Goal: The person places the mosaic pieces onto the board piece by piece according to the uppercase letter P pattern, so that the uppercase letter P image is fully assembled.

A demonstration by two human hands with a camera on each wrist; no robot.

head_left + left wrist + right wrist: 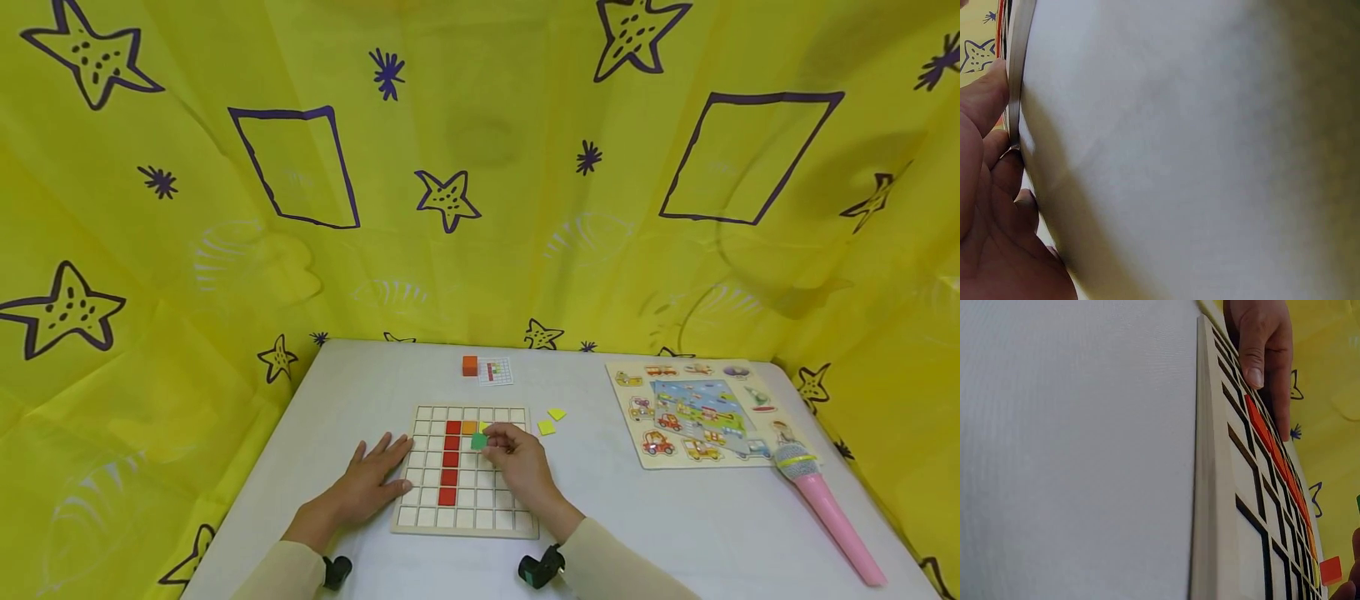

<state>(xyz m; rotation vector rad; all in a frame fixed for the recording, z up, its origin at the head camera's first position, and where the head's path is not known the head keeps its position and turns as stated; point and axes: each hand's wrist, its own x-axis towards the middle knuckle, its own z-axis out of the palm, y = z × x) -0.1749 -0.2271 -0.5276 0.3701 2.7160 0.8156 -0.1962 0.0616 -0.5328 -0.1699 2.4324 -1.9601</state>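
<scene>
A wooden grid board [465, 532] lies on the white table. In it, a column of several red tiles [450, 459] runs downward, with an orange tile [468, 427] beside the top one and a partly covered yellow tile [483, 426] to its right. My right hand [525, 471] pinches a green square tile [478, 442] between thumb and fingers over the board's upper part. My left hand [371, 486] rests along the board's left edge, fingers extended; the left wrist view shows thumb and fingers at the rim [1017, 69]. Only fingertips of the right hand appear in the right wrist view.
Two loose yellow tiles [546, 427] lie right of the board. Behind it stand an orange-red cube [469, 366] and a small pattern card [496, 372]. Farther right are a picture puzzle board [630, 442] and a pink toy microphone [828, 517]. A yellow curtain [480, 275] surrounds the table.
</scene>
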